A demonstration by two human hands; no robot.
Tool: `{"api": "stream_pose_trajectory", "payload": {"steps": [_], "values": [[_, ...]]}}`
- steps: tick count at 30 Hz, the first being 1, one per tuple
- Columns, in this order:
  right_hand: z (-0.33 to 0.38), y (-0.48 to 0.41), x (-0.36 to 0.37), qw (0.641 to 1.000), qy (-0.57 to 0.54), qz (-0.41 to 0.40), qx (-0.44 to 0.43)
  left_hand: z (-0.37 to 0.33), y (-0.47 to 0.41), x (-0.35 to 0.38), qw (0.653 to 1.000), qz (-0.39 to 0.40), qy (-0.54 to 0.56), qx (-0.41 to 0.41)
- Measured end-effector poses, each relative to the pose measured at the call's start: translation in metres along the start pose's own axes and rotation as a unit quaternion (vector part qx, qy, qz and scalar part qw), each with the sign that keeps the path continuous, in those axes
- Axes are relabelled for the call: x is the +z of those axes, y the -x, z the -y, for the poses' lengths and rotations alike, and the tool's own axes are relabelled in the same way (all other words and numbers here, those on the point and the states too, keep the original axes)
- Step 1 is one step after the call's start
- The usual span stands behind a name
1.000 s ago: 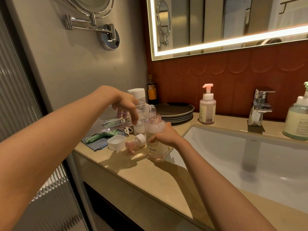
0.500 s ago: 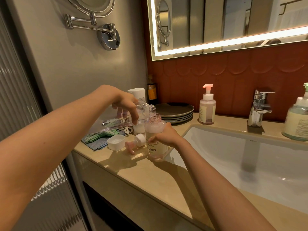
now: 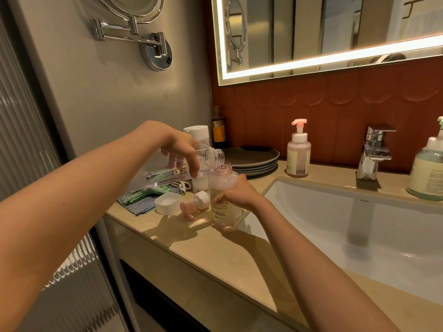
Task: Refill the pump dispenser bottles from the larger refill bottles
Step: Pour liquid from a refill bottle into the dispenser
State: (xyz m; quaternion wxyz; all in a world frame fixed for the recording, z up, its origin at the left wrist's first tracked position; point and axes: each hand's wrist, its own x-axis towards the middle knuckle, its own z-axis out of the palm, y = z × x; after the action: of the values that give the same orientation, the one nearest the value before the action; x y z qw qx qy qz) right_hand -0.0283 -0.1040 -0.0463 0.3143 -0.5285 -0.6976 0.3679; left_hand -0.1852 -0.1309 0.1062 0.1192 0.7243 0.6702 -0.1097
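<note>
My left hand (image 3: 179,149) grips a clear refill bottle (image 3: 208,159), tipped almost level so its open neck sits just above the mouth of a pink dispenser bottle (image 3: 223,188). A thin stream runs from the neck into that mouth. The pink bottle stands upright on the counter (image 3: 239,255) with its pump off, and my right hand (image 3: 237,195) holds it around the middle. Its pink and white pump head (image 3: 195,203) lies on the counter to the left, beside a white cap (image 3: 167,202) turned open side up.
A second pink pump bottle (image 3: 298,152) and a stack of dark plates (image 3: 254,159) stand by the back wall. A white sink (image 3: 359,226) with a chrome tap (image 3: 374,154) fills the right. A green pump bottle (image 3: 429,171) stands far right. Folded cloths (image 3: 141,197) lie at the left.
The refill bottle's neck has dipped a little lower over the pink bottle's mouth. Both hands keep their grips in nearly the same places.
</note>
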Motion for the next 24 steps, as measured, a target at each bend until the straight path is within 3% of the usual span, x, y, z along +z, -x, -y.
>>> {"api": "stream_pose_trajectory", "payload": {"steps": [24], "values": [[-0.0018,-0.0038,0.0019,1.000,0.006,0.008,-0.019,-0.0009,0.0001,-0.0011,1.000,-0.015,-0.015,-0.002]]}}
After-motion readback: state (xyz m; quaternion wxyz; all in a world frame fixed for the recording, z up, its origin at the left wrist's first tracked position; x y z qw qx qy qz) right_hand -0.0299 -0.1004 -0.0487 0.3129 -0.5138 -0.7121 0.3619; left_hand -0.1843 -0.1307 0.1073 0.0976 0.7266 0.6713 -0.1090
